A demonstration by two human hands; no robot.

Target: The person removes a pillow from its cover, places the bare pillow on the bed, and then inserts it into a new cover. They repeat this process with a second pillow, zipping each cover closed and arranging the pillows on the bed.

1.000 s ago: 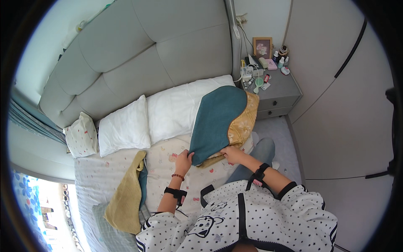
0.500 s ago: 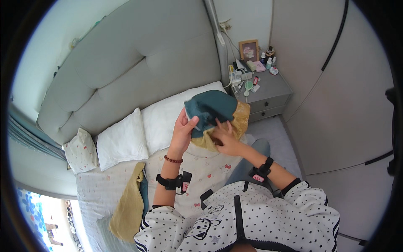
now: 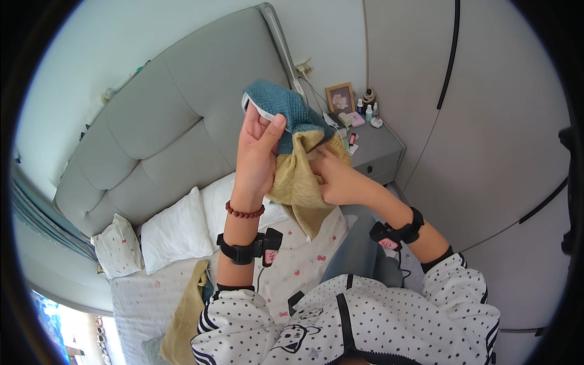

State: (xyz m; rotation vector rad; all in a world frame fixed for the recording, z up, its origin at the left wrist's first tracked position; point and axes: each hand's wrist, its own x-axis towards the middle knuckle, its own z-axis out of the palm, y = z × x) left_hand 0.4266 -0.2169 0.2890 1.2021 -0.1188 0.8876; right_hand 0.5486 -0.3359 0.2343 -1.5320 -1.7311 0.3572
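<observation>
Up in front of me is a two-coloured cloth [image 3: 283, 103], teal and textured on one side and mustard yellow on the other, like a fabric cover; its exact kind is unclear. My left hand [image 3: 258, 146] pinches its white-trimmed teal edge between thumb and fingers. Lower and to the right, my right hand [image 3: 340, 175] is closed on the mustard folds, its fingertips partly hidden in the fabric. A corner of the mustard part hangs down over the bed. Another mustard cloth [image 3: 182, 313] with some teal showing lies on the bed at the left.
White pillows [image 3: 176, 232] and a small patterned pillow [image 3: 118, 248] lean along the grey padded headboard [image 3: 176, 115]. On the right, a grey nightstand [image 3: 386, 159] carries a picture frame [image 3: 340, 97] and small bottles. Beyond it stands a tall wardrobe [image 3: 486, 134].
Both hands have raised the cloth, the left one higher. The teal part has folded back, and more of the mustard side now hangs down. My view has shifted slightly.
</observation>
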